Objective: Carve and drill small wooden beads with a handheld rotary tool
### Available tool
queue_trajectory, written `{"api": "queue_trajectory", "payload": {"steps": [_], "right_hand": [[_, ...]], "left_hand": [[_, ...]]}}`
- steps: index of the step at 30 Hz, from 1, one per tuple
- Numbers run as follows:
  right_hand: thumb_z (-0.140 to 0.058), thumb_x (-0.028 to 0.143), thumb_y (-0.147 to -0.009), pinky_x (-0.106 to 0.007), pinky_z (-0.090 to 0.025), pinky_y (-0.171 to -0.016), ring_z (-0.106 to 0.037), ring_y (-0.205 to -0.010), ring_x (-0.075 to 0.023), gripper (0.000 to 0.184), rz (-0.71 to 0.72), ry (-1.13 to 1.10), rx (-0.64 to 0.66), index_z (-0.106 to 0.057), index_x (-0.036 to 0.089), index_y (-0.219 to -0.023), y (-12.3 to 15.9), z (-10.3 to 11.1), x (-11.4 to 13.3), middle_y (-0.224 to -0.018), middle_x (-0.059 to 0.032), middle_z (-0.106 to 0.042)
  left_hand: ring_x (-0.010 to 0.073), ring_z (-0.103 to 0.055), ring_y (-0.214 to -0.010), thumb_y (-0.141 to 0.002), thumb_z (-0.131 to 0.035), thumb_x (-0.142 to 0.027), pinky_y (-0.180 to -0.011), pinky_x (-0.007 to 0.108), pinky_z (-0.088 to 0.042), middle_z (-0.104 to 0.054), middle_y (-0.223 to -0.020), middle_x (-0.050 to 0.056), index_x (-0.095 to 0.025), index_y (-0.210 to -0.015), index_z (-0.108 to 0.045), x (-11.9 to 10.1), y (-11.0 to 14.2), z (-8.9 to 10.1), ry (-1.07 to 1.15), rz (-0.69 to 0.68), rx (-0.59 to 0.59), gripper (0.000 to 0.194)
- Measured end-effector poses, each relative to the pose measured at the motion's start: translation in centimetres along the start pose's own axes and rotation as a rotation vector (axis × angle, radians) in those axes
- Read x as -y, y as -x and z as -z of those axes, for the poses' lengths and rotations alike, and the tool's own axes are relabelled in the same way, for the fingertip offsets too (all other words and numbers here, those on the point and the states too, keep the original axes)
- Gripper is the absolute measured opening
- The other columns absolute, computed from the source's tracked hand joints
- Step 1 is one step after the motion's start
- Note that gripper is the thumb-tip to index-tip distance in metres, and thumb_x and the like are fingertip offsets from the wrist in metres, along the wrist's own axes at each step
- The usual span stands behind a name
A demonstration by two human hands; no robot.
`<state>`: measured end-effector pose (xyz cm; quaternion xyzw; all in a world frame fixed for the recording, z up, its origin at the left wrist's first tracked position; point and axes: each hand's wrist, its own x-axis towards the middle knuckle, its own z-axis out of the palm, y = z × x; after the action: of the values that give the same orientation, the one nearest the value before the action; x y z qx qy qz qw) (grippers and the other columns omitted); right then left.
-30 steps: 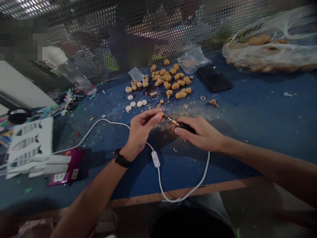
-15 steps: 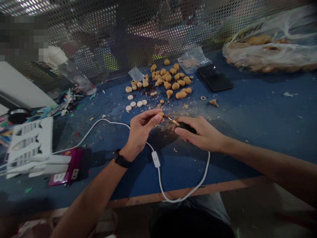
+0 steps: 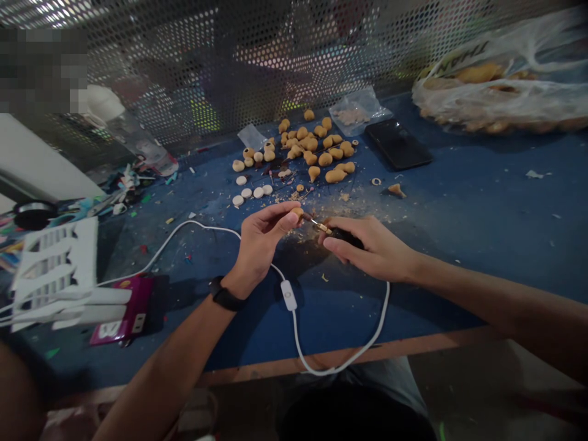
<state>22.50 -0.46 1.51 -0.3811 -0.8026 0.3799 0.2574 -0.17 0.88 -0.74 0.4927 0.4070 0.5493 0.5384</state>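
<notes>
My left hand (image 3: pixel 264 242) pinches a small tan gourd piece (image 3: pixel 298 214) between thumb and fingertips. My right hand (image 3: pixel 367 248) is wrapped around the black handle of a rotary tool (image 3: pixel 343 236). The tool's brass collet and thin metal shaft point left, and its dark reddish tip meets the gourd piece or lies very close to it; I cannot tell which. From the tool, a white cord (image 3: pixel 340 369) loops over the table's front edge and back to an inline switch (image 3: pixel 288 295). Beyond my hands lie several small tan gourds (image 3: pixel 325 159) among shavings.
White discs (image 3: pixel 247 193) lie left of the gourds. A black phone (image 3: pixel 399 144), a small clear bag (image 3: pixel 358 113) and a large plastic bag (image 3: pixel 500 101) are behind. At left are a magenta box (image 3: pixel 138 306), white plastic pieces (image 3: pixel 55 269) and a bottle (image 3: pixel 147 144). A perforated metal panel (image 3: pixel 275 55) stands behind.
A blurred part of a person has come into view at the lower left edge. My hands, the gourd piece and the rotary tool have hardly moved.
</notes>
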Motion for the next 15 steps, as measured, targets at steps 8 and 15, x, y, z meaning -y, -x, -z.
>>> {"api": "queue_trajectory", "payload": {"steps": [8,15], "right_hand": [[-0.048,0.051,-0.106,-0.030,-0.034,-0.062,-0.055,-0.056,-0.0145,0.038,-0.024,-0.027,-0.006,-0.057,0.021,-0.084,0.01,-0.11,-0.18,-0.061,0.0025,-0.059],[-0.047,0.052,-0.106,-0.031,-0.035,-0.064,-0.056,-0.059,-0.0154,0.039,-0.010,-0.004,-0.007,-0.061,0.020,-0.088,0.02,-0.06,-0.10,-0.064,0.0015,-0.059]], "left_hand": [[0.0110,-0.074,-0.082,-0.077,-0.094,-0.042,-0.085,0.024,-0.061,-0.084,-0.096,0.002,-0.028,-0.099,-0.086,0.17,0.10,0.14,0.001,-0.008,0.008,0.028],[0.0121,-0.074,-0.082,-0.074,-0.095,-0.044,-0.084,0.026,-0.062,-0.084,-0.096,0.002,-0.028,-0.098,-0.086,0.02,0.01,0.11,-0.008,0.002,-0.001,0.031]]}}
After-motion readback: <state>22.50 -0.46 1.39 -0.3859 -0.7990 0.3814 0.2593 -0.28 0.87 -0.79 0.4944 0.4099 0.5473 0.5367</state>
